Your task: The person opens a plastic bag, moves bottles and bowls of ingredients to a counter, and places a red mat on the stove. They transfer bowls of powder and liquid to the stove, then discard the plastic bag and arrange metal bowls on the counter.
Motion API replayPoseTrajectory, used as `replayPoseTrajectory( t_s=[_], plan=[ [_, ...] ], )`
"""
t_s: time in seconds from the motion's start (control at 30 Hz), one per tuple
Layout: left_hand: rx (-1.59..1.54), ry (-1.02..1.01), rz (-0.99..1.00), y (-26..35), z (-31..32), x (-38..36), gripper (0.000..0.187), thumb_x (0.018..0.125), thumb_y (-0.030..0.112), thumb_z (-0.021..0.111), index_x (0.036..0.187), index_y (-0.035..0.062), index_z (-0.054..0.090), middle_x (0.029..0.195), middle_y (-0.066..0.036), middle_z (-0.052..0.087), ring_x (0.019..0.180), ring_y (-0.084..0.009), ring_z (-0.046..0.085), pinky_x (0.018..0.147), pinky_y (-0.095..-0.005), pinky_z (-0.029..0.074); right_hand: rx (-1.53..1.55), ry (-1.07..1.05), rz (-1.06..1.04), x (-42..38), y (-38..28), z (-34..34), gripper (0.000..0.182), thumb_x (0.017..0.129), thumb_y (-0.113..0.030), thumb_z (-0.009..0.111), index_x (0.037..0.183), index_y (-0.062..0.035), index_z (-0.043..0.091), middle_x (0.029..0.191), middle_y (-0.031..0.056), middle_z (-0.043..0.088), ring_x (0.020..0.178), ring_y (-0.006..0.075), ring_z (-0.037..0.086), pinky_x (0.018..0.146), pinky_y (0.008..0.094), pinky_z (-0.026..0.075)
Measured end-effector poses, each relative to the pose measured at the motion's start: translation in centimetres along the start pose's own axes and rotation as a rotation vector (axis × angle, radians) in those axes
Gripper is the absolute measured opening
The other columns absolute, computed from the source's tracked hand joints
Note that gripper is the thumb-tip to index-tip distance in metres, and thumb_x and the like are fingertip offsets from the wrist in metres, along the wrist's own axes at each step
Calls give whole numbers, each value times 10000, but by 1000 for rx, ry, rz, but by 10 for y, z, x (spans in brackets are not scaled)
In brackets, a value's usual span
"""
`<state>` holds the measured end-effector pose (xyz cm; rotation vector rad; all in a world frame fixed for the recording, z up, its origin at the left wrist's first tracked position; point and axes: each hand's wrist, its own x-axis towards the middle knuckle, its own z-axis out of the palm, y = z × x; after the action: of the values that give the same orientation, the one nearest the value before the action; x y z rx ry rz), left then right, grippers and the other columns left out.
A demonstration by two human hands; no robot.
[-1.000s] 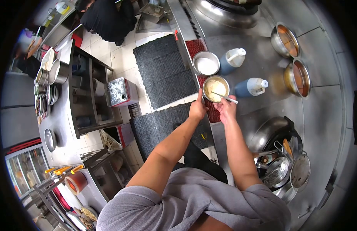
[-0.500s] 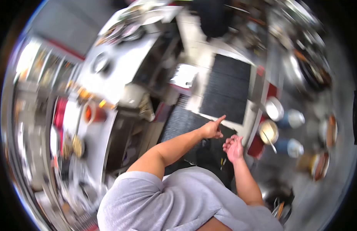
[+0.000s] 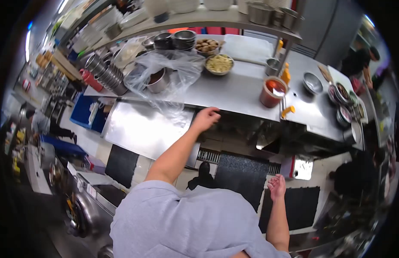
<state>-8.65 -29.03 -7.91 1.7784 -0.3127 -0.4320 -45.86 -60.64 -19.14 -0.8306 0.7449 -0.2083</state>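
Observation:
My left hand (image 3: 207,119) reaches to the front edge of a steel counter (image 3: 238,92), its fingers loosely bent and apart, with nothing in it. Closest to it on the counter are a clear plastic bag (image 3: 182,79) spread around a metal pot (image 3: 158,81) of dark contents, and a bowl of chopped pale food (image 3: 219,63). Further right stands a tub of red liquid (image 3: 273,91). My right hand (image 3: 277,187) hangs low over the floor at my side, fingers half curled, apparently holding nothing and touching nothing.
Stacked metal bowls (image 3: 184,39), a bowl of brown round food (image 3: 207,46) and a white board (image 3: 243,47) line the counter's back. A shelf (image 3: 182,19) runs above. Black mats (image 3: 242,172) lie on the floor. Other people (image 3: 356,62) are at the right and far left.
My view has swung left from the aisle to face the steel counter. My hands have moved apart: the left, no longer pointing, is at the counter edge; the right is lower at my side.

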Motion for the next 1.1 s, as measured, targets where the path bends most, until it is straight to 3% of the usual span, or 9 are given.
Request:
replayPoseTrajectory(
  t_s=[0.2, 0.4, 0.53, 0.6, 0.67, 0.7, 0.73, 0.8, 1.1],
  plan=[
    [-241, 569, 3, -59, -181, 69, 289, 923, 133, 551, 1199, 44, 558, 893, -59, 612, 773, -133, 603, 651, -276, 538, -243, -236, 89, 79, 1, 168, 208, 934, -262, 563, 1085, -119, 562, 857, 43, 614, 766, 172, 630, 636, 317, 521],
    [-422, 418, -193, -69, -256, 179, 337, 899, 85, 534, 1230, 27, 532, 981, -78, 593, 821, -164, 612, 691, -301, 543, -770, -782, 50, 120, 20, 408, 253, 926, -161, 547, 1161, -79, 594, 939, 47, 632, 806, 138, 626, 700, 281, 514],
    [-362, 401, -146, -92, -275, 256, 338, 830, 27, 558, 1166, -8, 577, 933, -115, 637, 705, -190, 638, 571, -314, 552, -1294, -1106, -710, 148, 35, 543, 384, 886, -134, 515, 1268, -102, 545, 1071, 185, 646, 882, 330, 652, 801, 425, 514],
    [-327, 405, -185, -105, -279, 291, 296, 850, 59, 542, 1136, 0, 592, 941, -117, 651, 671, -180, 648, 529, -298, 543, -1544, -1007, -570, 144, 28, 602, 454, 880, -154, 509, 1330, -110, 474, 1059, 215, 644, 900, 379, 637, 819, 456, 501],
    [-162, 423, -85, -89, -275, 304, 316, 873, 184, 545, 1138, 20, 596, 975, -119, 663, 772, -234, 665, 639, -341, 557, -1779, -888, -418, 148, 31, 631, 532, 874, -175, 503, 1393, -117, 402, 1046, 245, 641, 918, 429, 623, 838, 487, 488],
    [559, 518, 93, -153, -277, 355, 280, 871, 247, 587, 1118, 115, 605, 1032, -37, 639, 879, -170, 626, 728, -326, 527, -1849, -825, -384, 153, 35, 637, 607, 865, -201, 518, 1431, -109, 317, 1008, 260, 645, 917, 429, 626, 837, 489, 488],
    [546, 516, 97, -153, -272, 369, 280, 871, 247, 587, 1118, 115, 605, 1032, -37, 639, 879, -170, 626, 728, -326, 527, -1917, -758, -350, 158, 36, 641, 694, 856, -228, 532, 1469, -100, 232, 970, 274, 649, 916, 429, 629, 836, 491, 488],
    [-215, 786, -219, -145, -255, 389, 475, 871, 407, 531, 1184, 56, 596, 1099, -124, 660, 1018, -306, 613, 907, -392, 469, -1942, -733, -341, 171, 41, 635, 784, 845, -254, 564, 1482, -60, 150, 961, 297, 642, 907, 438, 630, 835, 489, 489],
    [-449, 870, -123, -105, -249, 384, 362, 806, 268, 622, 1075, 27, 615, 998, -106, 652, 856, -237, 611, 727, -362, 480, -1809, -440, -350, 193, 10, 611, 855, 849, -260, 572, 1485, -44, 42, 905, 293, 650, 839, 446, 639, 776, 498, 504]
  ],
)
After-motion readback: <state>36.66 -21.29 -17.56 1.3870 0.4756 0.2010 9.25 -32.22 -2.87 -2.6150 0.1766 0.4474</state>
